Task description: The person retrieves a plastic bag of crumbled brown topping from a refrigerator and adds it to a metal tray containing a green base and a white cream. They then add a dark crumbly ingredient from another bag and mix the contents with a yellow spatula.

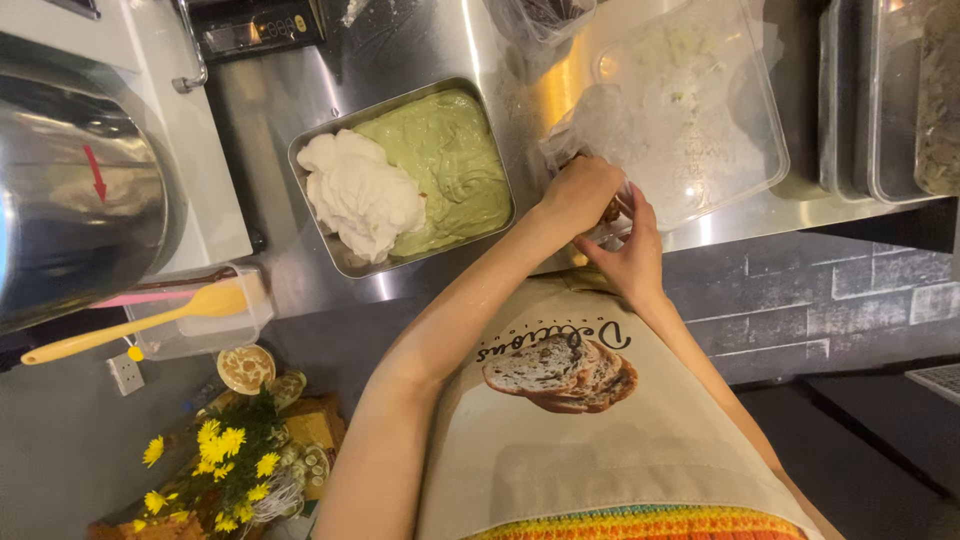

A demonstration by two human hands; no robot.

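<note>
Both hands meet at the near edge of the steel desk point(400, 50), just right of the metal tray point(330, 255). The left hand point(580, 190) is closed over the top of a small clear plastic bag point(590, 125), its fingers curled and pressed together around something dark that shows only as a brown speck; what it is cannot be told. The right hand point(630, 250) comes up from below, fingers point(640, 205) lightly spread and cupping the underside of the same bag, probably to steady it while the other hand works at it.

The tray holds a pale green batter point(450, 160) on its right and a heap of white cream point(360, 195) on its left, touching but not mixed. Right of the tray, behind the hands, lies a large clear plastic box point(700, 100) with white and pale crumbs in it. Left of the tray stands a big steel mixing bowl point(70, 180), and below it a yellow spatula point(130, 325) rests across a clear tub point(200, 320), kept off the desk. Yellow flowers point(220, 455) sit lower still.
</note>
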